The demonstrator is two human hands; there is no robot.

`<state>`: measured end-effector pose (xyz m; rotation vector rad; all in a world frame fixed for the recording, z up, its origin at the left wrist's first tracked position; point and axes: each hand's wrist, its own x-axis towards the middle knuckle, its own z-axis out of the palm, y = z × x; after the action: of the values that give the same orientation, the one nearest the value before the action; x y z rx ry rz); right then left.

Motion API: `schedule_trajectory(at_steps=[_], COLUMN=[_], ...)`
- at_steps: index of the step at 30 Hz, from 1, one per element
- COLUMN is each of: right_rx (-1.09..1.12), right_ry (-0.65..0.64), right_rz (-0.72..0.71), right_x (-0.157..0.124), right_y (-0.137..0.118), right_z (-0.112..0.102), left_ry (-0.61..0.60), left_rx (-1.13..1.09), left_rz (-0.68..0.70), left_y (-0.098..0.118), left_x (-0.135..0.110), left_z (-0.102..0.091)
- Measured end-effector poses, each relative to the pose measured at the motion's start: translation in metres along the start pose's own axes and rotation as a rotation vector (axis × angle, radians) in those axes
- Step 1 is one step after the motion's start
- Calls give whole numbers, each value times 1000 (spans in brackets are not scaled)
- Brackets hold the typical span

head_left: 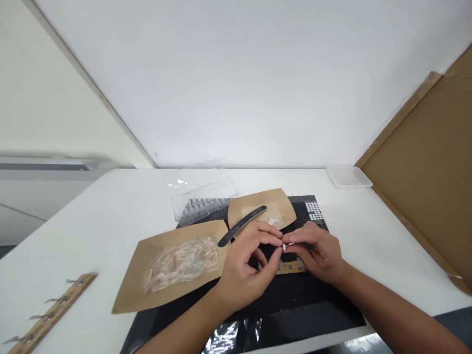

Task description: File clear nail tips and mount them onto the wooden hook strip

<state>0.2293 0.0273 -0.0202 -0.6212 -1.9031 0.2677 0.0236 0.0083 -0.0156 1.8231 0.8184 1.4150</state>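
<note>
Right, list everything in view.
white table: one, white, under everything
black mat: one, black, on the table
kraft paper trays: two, brown, on the mat
false nail tips: many, clear, in the nearer tray
nail file: one, black, across both trays
plastic case: one, clear, behind the trays
white tray: one, white, far right
wooden clip strip: one, tan, near left edge
cardboard sheet: one, brown, right side
white piece: one, white, between the fingertips
left grip: one, pinching the white piece
right grip: one, pinching the white piece
</note>
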Motion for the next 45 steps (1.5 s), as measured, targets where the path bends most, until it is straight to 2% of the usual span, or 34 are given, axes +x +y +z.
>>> schedule_trajectory(at_steps=[6,10,19,23,26,31,35,45], right_rx=[7,-26,-158,-119,-78,-75,-42,63], right_ry=[-15,-44,-139,-133,-113,-152,-165,-100], right_rz=[-117,-193,-247,-215,-142,-19,-3,89], right_x=[5,6,-1,3,5,2,-1,0], right_y=[2,4,8,7,6,7,8,1], right_z=[-5,-7,-11,-8,-5,-5,-5,2], left_ry=[-51,-63,2,22,26,22,11,0], left_rx=[29,11,32,68,82,86,95,107], left_rz=[53,18,-29,-35,-40,-32,-39,-63], left_y=[0,1,2,1,2,2,0,-11], left_x=[0,-1,3,5,5,5,5,1], left_z=[-3,-4,1,1,1,0,0,-2])
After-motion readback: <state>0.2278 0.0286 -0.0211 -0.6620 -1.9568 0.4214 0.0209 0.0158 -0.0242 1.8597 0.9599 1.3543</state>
